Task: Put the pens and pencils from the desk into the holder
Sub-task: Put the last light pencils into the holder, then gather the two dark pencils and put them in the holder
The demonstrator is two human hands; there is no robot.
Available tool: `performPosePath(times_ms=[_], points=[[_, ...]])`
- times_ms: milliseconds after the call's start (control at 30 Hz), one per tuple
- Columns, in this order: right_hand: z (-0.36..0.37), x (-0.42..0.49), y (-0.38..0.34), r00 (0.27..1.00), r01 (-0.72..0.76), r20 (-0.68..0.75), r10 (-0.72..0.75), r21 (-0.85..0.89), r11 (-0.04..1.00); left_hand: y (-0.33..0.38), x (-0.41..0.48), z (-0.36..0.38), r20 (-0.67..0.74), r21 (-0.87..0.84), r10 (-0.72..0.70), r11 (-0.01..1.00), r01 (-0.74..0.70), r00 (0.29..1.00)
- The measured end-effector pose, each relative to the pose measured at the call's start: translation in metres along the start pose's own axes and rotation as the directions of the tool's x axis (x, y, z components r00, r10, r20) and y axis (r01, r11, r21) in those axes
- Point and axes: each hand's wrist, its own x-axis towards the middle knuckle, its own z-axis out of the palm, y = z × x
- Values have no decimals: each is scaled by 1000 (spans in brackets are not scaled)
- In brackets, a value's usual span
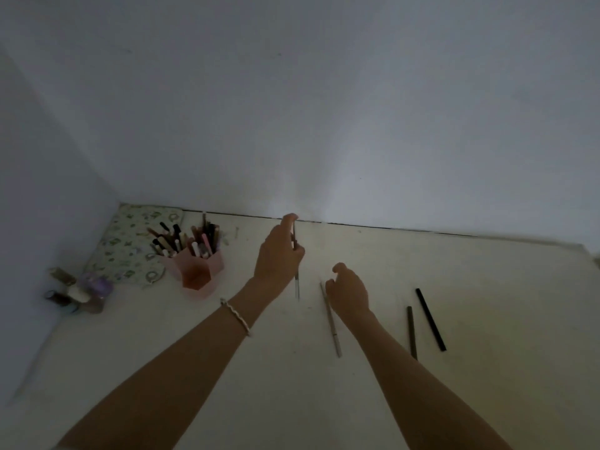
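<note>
Toward the near right of the cream worktop (487, 303) lie a short dark olive pen (411, 331) and a longer black pen (430, 318), with a thin grey pencil (331, 323) to their left, its far end just beside the right hand (349, 287), which is loosely curled and grasps nothing. Farther in, the left hand (279, 254) pinches a slim grey pen (296, 284) held nearly upright above the worktop. Toward the far left corner stands the pink hexagonal plastic holder (201, 271), crowded with pens, in front of a floral fabric pouch (130, 241).
</note>
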Motion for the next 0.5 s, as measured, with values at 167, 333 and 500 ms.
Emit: performPosePath(times_ms=[167,333,500], points=[[33,-14,-13,975,132,206,-81,-246,960,-5,12,-54,-138,-33,43,998,-48,989],[16,1,-81,967,255,-22,-254,119,960,-24,29,-124,-416,-76,22,995,-59,909],[-6,8,-142,889,447,-299,-347,397,802,-54,37,-165,-570,-80,-52,997,7,820]])
